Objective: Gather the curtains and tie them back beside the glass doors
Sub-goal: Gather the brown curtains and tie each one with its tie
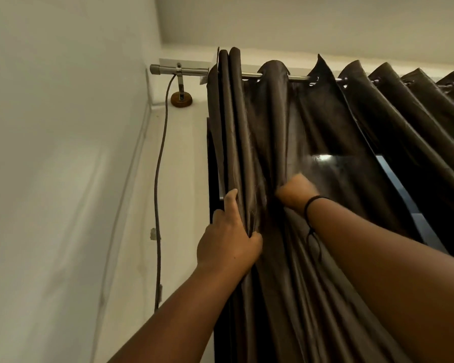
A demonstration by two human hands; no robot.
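Observation:
A dark brown glossy curtain [270, 121] hangs by eyelets from a metal rod [181, 71] high on the wall. Its left folds are bunched tightly together. My left hand [228, 239] grips these bunched folds from the left side, thumb in front and fingers wrapped behind. My right hand [295, 192], with a black cord on the wrist, is closed on a fold just to the right, a little higher up. A second curtain panel [404, 113] spreads along the rod to the right. Dark glass of the door [333, 166] shows between the panels.
A white wall [63, 179] meets the door wall in a corner at the left. A grey cable [159, 179] hangs down from the rod's end bracket [181, 96]. The dark door frame [211, 179] runs down behind the curtain's left edge.

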